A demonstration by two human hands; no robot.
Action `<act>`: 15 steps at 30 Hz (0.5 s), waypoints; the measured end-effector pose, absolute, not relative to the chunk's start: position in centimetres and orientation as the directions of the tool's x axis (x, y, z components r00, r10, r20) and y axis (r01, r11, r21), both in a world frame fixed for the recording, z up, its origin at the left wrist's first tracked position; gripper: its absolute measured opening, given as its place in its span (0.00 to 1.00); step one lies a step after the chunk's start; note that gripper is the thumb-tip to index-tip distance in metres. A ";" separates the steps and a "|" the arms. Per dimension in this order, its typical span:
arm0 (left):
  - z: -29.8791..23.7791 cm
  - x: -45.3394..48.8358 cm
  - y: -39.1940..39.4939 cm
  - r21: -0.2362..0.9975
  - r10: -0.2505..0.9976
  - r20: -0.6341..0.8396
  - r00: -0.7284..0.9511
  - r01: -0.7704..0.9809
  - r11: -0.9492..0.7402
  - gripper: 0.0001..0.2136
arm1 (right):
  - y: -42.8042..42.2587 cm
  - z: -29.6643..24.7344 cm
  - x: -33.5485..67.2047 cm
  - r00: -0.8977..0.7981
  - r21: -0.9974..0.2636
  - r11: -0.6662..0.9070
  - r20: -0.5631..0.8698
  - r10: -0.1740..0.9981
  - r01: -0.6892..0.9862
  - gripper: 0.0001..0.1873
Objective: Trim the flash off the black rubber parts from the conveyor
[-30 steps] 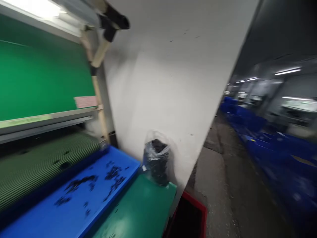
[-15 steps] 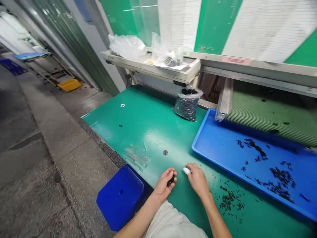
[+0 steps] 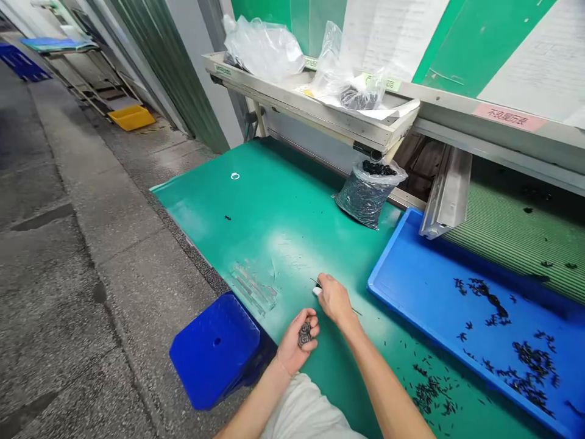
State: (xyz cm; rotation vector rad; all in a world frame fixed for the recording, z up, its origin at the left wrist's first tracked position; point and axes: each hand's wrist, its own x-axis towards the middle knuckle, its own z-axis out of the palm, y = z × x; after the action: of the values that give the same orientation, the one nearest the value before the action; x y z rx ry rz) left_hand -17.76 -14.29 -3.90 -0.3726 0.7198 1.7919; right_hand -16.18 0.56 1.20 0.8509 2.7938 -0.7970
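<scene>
My left hand [image 3: 296,341] is cupped palm-up near the front edge of the green table [image 3: 274,213], closed round a few small dark ring-shaped parts [image 3: 304,334]. My right hand [image 3: 333,297] rests on the table just beyond it, fingers pinched on a small white object [image 3: 316,291]. Scattered small black parts [image 3: 427,390] lie on the table to the right of my right forearm.
A blue tray [image 3: 402,274] with several black parts lies at the right. A clear bag of black parts [image 3: 368,194] stands under a shelf [image 3: 320,110] holding plastic bags. A blue bin [image 3: 214,350] sits on the floor left of the table. A white ring [image 3: 234,176] lies far left.
The camera swung from the table's right end back to my hands. Since half a second ago my right hand moved left and farther, and my left hand dropped nearer, still holding the dark parts.
</scene>
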 end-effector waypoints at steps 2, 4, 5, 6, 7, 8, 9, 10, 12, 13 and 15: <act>-3.6 -18.0 -13.8 0.310 0.730 -0.608 -0.314 -0.940 -0.147 0.14 | 0.6 2.1 -14.5 -0.821 -0.493 0.666 -0.225 0.524 0.560 0.16; -3.0 -17.9 -12.9 0.427 0.735 -0.599 -0.317 -0.904 -0.042 0.15 | 0.4 2.8 -12.5 -0.789 -0.530 0.612 -0.205 0.579 0.587 0.15; -2.7 -17.7 -12.4 0.495 0.754 -0.578 -0.314 -0.869 0.018 0.15 | 0.2 3.0 -11.3 -0.762 -0.543 0.577 -0.204 0.614 0.610 0.13; -2.3 -17.2 -11.9 0.553 0.779 -0.552 -0.297 -0.830 0.075 0.16 | -0.2 3.2 -10.1 -0.728 -0.552 0.536 -0.207 0.654 0.639 0.11; -2.0 -16.7 -11.4 0.594 0.806 -0.530 -0.265 -0.794 0.129 0.16 | -0.6 3.3 -8.9 -0.686 -0.557 0.491 -0.211 0.697 0.670 0.09; -1.7 -16.0 -10.9 0.620 0.828 -0.515 -0.222 -0.763 0.181 0.17 | -1.0 3.4 -7.7 -0.638 -0.561 0.442 -0.214 0.739 0.700 0.09; -1.5 -15.4 -10.4 0.636 0.842 -0.510 -0.176 -0.736 0.231 0.18 | -1.4 3.3 -6.5 -0.589 -0.563 0.395 -0.213 0.779 0.726 0.09; -1.4 -14.7 -10.0 0.648 0.849 -0.512 -0.133 -0.709 0.279 0.18 | -1.8 3.2 -5.2 -0.541 -0.562 0.352 -0.209 0.815 0.748 0.08; -1.3 -13.3 -9.2 0.669 0.853 -0.519 -0.056 -0.647 0.365 0.19 | -2.4 2.9 -2.6 -0.444 -0.574 0.261 -0.203 0.873 0.776 0.07; -1.4 -12.6 -8.8 0.676 0.849 -0.528 -0.017 -0.614 0.407 0.20 | -2.6 2.7 -1.3 -0.406 -0.600 0.211 -0.210 0.889 0.771 0.07; -1.4 -11.4 -8.2 0.693 0.831 -0.553 0.056 -0.522 0.497 0.21 | -3.1 2.3 1.4 -0.349 -0.673 0.104 -0.239 0.906 0.732 0.08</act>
State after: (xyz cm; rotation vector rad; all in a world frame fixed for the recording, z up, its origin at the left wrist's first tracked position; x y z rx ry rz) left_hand -11.38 -8.17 -1.41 0.3468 1.0979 1.0577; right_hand 1.39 -3.12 2.29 1.8994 2.4961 -1.2557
